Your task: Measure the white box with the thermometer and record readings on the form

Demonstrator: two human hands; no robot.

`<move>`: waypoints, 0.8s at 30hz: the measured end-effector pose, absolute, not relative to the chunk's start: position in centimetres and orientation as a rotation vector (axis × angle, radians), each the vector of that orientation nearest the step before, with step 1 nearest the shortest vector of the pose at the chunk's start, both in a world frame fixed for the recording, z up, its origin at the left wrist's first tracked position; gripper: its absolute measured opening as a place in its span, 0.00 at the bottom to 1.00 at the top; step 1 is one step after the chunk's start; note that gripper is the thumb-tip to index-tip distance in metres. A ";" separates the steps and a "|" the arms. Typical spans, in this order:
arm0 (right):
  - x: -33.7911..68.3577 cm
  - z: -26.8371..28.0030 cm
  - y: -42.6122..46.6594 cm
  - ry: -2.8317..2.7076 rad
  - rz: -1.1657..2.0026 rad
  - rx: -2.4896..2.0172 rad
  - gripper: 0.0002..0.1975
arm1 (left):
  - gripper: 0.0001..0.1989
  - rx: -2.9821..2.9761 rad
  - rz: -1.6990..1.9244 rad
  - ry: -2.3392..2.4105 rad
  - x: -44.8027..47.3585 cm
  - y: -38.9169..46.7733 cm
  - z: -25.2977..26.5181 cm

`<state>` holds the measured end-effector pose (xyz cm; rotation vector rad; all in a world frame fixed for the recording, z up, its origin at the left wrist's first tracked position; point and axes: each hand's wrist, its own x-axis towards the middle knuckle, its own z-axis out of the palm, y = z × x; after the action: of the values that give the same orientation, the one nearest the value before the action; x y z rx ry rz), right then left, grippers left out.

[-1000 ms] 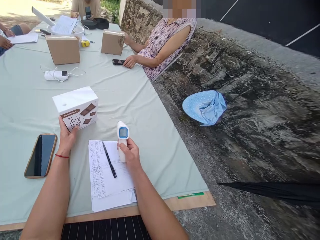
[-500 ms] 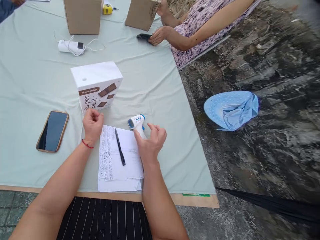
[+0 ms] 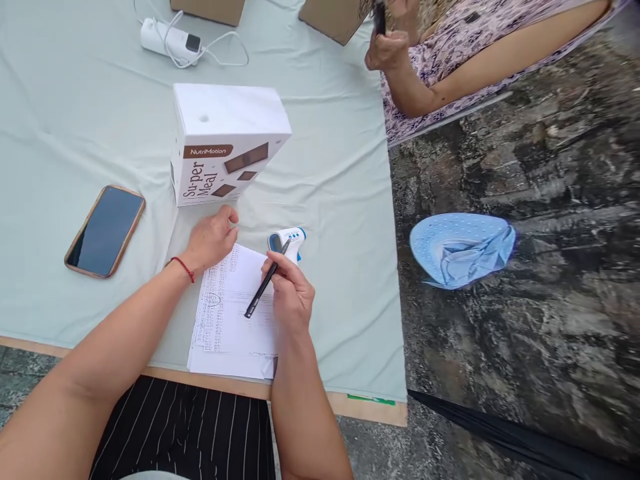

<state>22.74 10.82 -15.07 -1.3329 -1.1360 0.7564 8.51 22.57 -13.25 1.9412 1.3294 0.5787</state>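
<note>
A black pen (image 3: 261, 291) is pinched in the fingers of my right hand (image 3: 291, 297), slanting over the papers (image 3: 235, 327) with print and handwriting on them. Just beyond that hand lies a white and blue handheld infrared thermometer (image 3: 287, 238), its handle partly hidden by my fingers. My left hand (image 3: 213, 239), with a red cord at the wrist, rests at the papers' top left corner. Its fingers are curled and nothing shows in them. In front of it stands an upright white box (image 3: 230, 143) printed "NutriMotion Su-per Meal", apart from the hand.
A phone (image 3: 106, 230) in a brown-edged case lies at left on the pale green tablecloth (image 3: 345, 300). Farther back are a white device with a cable (image 3: 170, 43) and cardboard boxes (image 3: 335, 19). Another person's hand (image 3: 387, 50) holds a dark phone. A blue hat (image 3: 463, 250) lies right of the table.
My right hand has picked up the pen from the papers. My left hand has moved right, off the box's lower edge to the papers' corner. The other person's phone is raised. The view has shifted.
</note>
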 end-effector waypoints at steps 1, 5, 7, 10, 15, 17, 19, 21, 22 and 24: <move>22.7 -14.9 10.9 -1.099 0.784 -1.258 0.16 | 0.09 1.944 0.572 1.332 8.5 22.6 -13.2; 21.5 -15.0 11.0 -1.021 0.768 -1.149 0.17 | 0.10 1.945 0.535 1.337 8.5 22.7 -13.1; 20.8 -15.2 11.0 -1.005 0.723 -1.173 0.13 | 0.09 1.949 0.520 1.338 8.5 22.8 -13.1; 20.4 -15.5 10.7 -1.041 0.745 -1.250 0.17 | 0.09 1.953 0.513 1.346 8.5 22.8 -13.1; 20.4 -16.1 10.7 -0.988 0.793 -1.410 0.09 | 0.10 1.959 0.484 1.353 8.6 22.9 -12.9; 20.2 -16.4 10.8 -0.934 0.790 -1.467 0.06 | 0.10 1.963 0.473 1.356 8.6 22.9 -12.9; 19.8 -16.6 10.9 -0.903 0.801 -1.532 0.06 | 0.10 1.963 0.462 1.358 8.6 23.0 -12.8; 19.5 -16.6 11.0 -0.902 0.788 -1.586 0.05 | 0.09 1.967 0.458 1.358 8.6 23.0 -12.8; 19.3 -16.4 11.0 -0.917 0.762 -1.600 0.05 | 0.09 1.971 0.458 1.357 8.7 23.0 -12.9; 19.2 -16.1 10.9 -0.970 0.687 -1.606 0.04 | 0.10 1.982 0.460 1.355 8.7 23.0 -12.9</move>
<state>19.15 10.94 -16.14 -1.6064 -0.9699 0.6870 8.67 22.99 -12.91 1.9817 1.3547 0.4596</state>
